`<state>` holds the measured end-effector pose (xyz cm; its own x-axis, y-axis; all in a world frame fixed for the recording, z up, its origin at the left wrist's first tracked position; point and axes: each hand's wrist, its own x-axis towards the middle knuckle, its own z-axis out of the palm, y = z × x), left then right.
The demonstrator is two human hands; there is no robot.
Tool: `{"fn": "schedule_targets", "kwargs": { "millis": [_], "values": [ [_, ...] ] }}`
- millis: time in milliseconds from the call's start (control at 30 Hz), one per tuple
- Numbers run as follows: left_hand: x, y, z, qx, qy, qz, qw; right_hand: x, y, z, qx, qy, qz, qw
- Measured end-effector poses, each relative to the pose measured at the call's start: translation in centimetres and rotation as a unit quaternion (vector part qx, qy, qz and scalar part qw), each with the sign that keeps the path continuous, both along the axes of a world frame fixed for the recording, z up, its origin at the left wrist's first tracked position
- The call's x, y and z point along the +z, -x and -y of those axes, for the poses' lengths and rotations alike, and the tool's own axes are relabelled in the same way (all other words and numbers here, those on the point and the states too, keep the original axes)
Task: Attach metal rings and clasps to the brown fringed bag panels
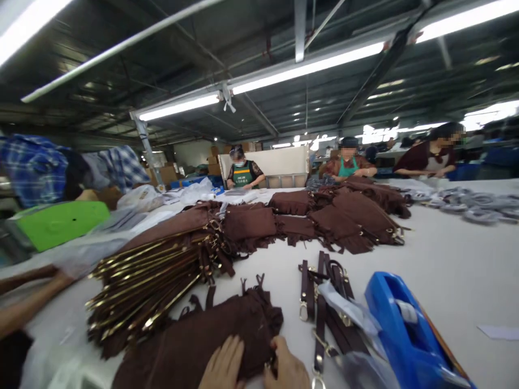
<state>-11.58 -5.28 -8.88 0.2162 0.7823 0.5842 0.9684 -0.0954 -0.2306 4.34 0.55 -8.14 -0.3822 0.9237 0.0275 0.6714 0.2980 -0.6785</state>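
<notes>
My left hand (pixel 224 364) lies flat on a brown fabric pouch (pixel 203 337) at the near edge of the white table (pixel 454 270). My right hand (pixel 287 368) pinches the pouch's right edge, fingers closed on the cloth. Just behind the pouch lies a fanned stack of brown pieces with gold-coloured metal bars (pixel 150 281). To the right of my hands lie brown straps with metal buckles (pixel 324 302).
A blue tape dispenser (pixel 405 335) stands at the near right. More brown pouches (pixel 344 213) are piled mid-table. Grey rings (pixel 478 208) lie far right. A green box (pixel 60 222) sits left. Another person's arm (pixel 28 305) reaches in at left. Three workers stand at the far side.
</notes>
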Motion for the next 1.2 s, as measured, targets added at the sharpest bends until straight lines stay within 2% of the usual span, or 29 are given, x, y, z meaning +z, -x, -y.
{"fn": "schedule_targets", "kwargs": {
  "millis": [100, 133, 233, 300, 367, 433, 533, 600, 800, 1000, 1200],
  "values": [
    [-0.4, -1.2, 0.3, 0.030, 0.072, -0.043, 0.996, 0.0, -1.2, 1.2, 0.020, 0.100, -0.131, 0.986],
    [-0.4, -1.6, 0.3, 0.034, 0.086, -0.044, 0.995, -0.1, -1.6, 1.4, 0.019, 0.154, -0.186, 0.970],
    [-0.2, -2.4, 0.2, 0.035, 0.096, -0.043, 0.994, -0.6, -2.5, 2.0, -0.030, 0.300, -0.320, 0.898],
    [-0.1, -2.5, 0.3, 0.030, 0.084, -0.040, 0.995, -0.8, -2.7, 2.2, -0.067, 0.329, -0.346, 0.876],
    [0.0, -2.4, 0.4, 0.026, 0.072, -0.036, 0.996, -0.7, -2.7, 2.0, -0.087, 0.315, -0.333, 0.884],
    [-0.1, -2.3, 0.5, 0.022, 0.068, -0.036, 0.997, -0.3, -2.6, 1.3, -0.082, 0.262, -0.281, 0.920],
    [-0.3, -2.3, 0.5, 0.025, 0.075, -0.030, 0.996, 0.5, -2.5, 0.1, -0.032, 0.148, -0.181, 0.972],
    [-0.5, -2.3, 0.5, 0.029, 0.085, -0.017, 0.996, 1.0, -2.5, -0.6, -0.002, 0.094, -0.148, 0.984],
    [-0.8, -2.2, 0.5, 0.030, 0.091, 0.001, 0.995, 1.0, -1.9, -1.8, 0.025, 0.039, -0.060, 0.997],
    [-0.6, -2.2, 0.6, 0.026, 0.116, 0.009, 0.993, 0.6, -2.0, -3.0, 0.009, 0.051, -0.019, 0.998],
    [-0.5, -2.1, 0.7, 0.023, 0.127, 0.008, 0.992, 1.0, -3.7, -0.2, 0.044, 0.089, -0.029, 0.995]
  ]
}}
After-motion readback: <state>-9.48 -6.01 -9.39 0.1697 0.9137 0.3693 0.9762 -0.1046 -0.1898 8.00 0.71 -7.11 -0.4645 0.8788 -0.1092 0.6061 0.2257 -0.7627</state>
